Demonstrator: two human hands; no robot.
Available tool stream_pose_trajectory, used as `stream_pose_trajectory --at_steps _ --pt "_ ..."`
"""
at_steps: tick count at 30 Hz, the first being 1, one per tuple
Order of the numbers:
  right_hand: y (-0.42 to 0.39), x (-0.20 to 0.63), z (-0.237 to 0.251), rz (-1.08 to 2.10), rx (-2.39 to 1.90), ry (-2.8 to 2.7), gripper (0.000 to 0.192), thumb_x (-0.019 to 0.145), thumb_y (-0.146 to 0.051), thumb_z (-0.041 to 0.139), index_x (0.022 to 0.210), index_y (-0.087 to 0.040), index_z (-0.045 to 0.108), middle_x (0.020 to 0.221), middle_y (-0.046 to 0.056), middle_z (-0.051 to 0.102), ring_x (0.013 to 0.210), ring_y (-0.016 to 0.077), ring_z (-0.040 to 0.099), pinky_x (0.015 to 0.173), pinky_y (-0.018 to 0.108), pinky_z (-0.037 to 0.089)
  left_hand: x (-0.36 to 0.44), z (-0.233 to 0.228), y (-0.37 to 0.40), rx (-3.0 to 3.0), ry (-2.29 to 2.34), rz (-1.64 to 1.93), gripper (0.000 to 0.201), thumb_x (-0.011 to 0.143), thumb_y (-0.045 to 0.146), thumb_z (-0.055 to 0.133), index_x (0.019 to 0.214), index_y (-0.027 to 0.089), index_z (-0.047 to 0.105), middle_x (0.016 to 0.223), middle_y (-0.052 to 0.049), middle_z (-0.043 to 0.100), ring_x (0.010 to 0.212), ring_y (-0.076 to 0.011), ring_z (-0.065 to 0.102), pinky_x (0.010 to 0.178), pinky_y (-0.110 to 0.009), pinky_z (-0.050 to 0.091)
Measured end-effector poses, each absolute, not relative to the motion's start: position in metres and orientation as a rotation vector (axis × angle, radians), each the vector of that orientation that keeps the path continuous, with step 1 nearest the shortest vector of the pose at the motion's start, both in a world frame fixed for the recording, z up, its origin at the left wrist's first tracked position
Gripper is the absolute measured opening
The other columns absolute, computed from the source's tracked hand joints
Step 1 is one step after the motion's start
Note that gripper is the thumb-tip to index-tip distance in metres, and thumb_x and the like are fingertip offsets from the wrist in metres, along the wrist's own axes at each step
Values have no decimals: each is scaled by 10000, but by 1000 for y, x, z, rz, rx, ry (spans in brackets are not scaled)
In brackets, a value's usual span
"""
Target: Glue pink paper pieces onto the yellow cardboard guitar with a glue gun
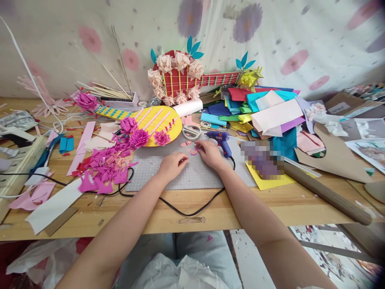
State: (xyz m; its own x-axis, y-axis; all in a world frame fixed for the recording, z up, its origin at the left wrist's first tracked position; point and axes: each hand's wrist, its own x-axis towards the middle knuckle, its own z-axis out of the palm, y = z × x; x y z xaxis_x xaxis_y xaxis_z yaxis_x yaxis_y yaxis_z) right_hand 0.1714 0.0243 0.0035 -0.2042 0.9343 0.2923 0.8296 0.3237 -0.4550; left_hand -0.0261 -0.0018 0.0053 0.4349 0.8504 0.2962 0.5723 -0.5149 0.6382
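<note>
Over the grey cutting mat, my left hand has its fingers curled together, thumb against the fingertips. Whether anything small sits in that pinch I cannot make out. My right hand reaches in from the other side, fingers slightly apart at several small pink paper petals. A blue hot glue gun lies just beyond my right hand, with its black cord looping round the mat. White-handled scissors rest behind the petals. Left of them lies a yellow paper guitar with magenta paper flowers.
Magenta paper scraps heap at the left. Against the curtain leans a red paper guitar with pale roses. Coloured paper sheets pile at back right. A wooden-handled tool, its head blurred, lies on yellow paper.
</note>
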Motion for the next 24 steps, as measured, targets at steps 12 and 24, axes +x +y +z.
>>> stream_pose_trajectory --at_steps 12,24 --pt "18 173 3 434 -1547 -1814 309 733 -124 457 1013 -194 568 874 71 560 834 200 535 789 363 458 -22 9 0 2040 1273 929 120 770 179 553 856 205 631 850 -40 677 735 -161 616 718 -312 490" --pt "10 135 8 1235 -1121 -1062 535 522 -323 757 974 -227 489 922 -12 532 729 100 579 690 269 480 22 -1 -3 1030 905 1179 204 715 141 627 896 184 541 996 -64 676 966 -171 641 902 -358 502"
